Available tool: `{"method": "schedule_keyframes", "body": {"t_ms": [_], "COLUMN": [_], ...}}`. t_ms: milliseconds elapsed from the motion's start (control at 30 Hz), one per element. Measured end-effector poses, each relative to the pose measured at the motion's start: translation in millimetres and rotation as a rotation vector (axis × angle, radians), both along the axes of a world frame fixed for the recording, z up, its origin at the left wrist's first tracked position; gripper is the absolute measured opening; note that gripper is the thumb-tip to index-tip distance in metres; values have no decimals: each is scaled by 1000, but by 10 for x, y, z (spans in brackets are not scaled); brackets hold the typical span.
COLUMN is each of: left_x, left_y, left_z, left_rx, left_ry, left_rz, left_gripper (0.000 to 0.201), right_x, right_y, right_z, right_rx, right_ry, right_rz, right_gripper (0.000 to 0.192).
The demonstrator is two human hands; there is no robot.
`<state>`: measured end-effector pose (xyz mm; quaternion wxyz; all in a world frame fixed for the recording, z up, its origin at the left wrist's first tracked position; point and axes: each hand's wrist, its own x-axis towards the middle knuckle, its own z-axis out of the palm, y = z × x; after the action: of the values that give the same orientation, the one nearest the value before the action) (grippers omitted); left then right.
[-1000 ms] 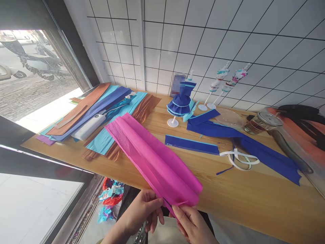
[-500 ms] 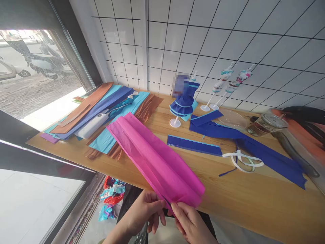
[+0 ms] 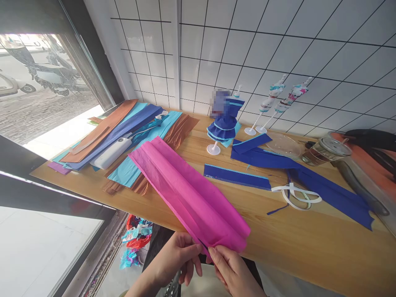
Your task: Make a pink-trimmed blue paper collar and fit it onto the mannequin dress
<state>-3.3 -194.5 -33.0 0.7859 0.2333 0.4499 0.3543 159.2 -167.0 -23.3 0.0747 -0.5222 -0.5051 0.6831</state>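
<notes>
A long sheet of pink crepe paper [image 3: 188, 189] lies slantwise over the table, its near end at the front edge. My left hand [image 3: 185, 253] pinches the paper's near edge between thumb and finger, with the other fingers curled below. Close by on the right, my right hand [image 3: 230, 266] is closed on the same edge, thumb on top. A narrow dark line shows along the edge between my hands; I cannot tell whether it is a gap or a thin object. The fingertips under the paper are hidden.
Brown, teal and blue paper sheets [image 3: 123, 128] and a white device [image 3: 111, 153] lie at the left. Behind stand a small blue dress on a stand [image 3: 221, 128] and two small mannequins [image 3: 272, 97]. Blue strips [image 3: 236, 176], white elastic [image 3: 297, 194] and a lidded jar [image 3: 329, 150] lie rightward.
Almost nothing differs. Both hands keep their hold on the pink crepe paper in the same place, and the view has shifted very slightly.
</notes>
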Motion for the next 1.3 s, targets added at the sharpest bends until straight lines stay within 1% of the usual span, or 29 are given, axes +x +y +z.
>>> {"method": "schedule_keyframes", "body": {"t_ms": [100, 200, 300, 433, 633, 800, 1033, 1300], "left_x": [-35, -60, -61, -46, -46, -48, -44, -35], "left_y": [-6, 0, 15, 30, 21, 17, 23, 26], "left_z": [-4, -6, -10, -27, -50, -38, -37, -45], "left_rx": [15, 8, -6, 7, 15, 18, -4, 3], "left_ry": [23, 42, 48, 42, 36, 44, 63, 61], "left_rz": [-7, 21, 44, 41, 45, 50, 50, 44], "left_gripper": [26, 28, 27, 29, 26, 27, 29, 28], "right_x": [2, 2, -4, -22, -65, -75, -74, -94], "right_y": [4, 3, -5, -10, 18, 16, -12, 6], "right_z": [6, 8, 5, 7, 23, -25, -98, -45], "right_rx": [4, 9, -5, 5, 22, 19, -12, -3], "right_ry": [-5, 14, 15, 1, 8, 15, -8, -15], "right_rz": [9, 18, -3, -25, 10, -10, -80, -68], "right_gripper": [53, 52, 52, 50, 49, 49, 50, 55]}}
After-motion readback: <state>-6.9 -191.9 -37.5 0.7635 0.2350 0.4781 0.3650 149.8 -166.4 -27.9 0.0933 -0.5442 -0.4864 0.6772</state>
